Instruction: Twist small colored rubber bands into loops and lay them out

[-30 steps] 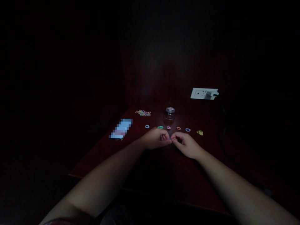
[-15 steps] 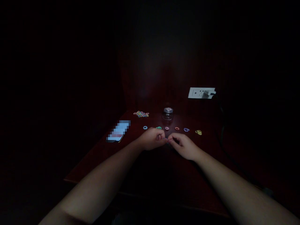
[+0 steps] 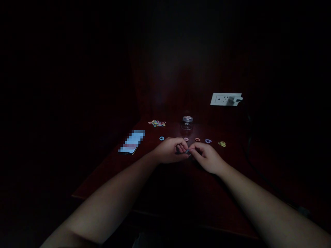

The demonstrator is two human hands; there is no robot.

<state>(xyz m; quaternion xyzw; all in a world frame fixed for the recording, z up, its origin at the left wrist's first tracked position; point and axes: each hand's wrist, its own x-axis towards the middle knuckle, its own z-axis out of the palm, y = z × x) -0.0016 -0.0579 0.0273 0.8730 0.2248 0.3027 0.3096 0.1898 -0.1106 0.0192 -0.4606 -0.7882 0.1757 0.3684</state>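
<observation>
Between my fingertips is a small blue hair tie (image 3: 187, 151), mostly covered by the fingers. My left hand (image 3: 170, 151) pinches it from the left, its other fingers curled. From the right, my right hand (image 3: 207, 158) grips it with thumb and forefinger. Just beyond the hands lies a row of small hair ties: a light blue one (image 3: 161, 138), a pink one (image 3: 186, 139), an orange one (image 3: 197, 139), purple ones (image 3: 208, 141) and yellow ones (image 3: 221, 144).
A mixed pile of hair ties (image 3: 157, 123) lies at the back left of the dark red table (image 3: 103, 182). Behind the row stands a clear lidded jar (image 3: 187, 123). A phone (image 3: 132, 142) rests at the left. A wall socket (image 3: 224, 99) holds a plug with a dark cable.
The view has shifted slightly. My fingers have turned a little around the hair tie, and more of its blue shows. The green hair ties behind my left hand are now hidden.
</observation>
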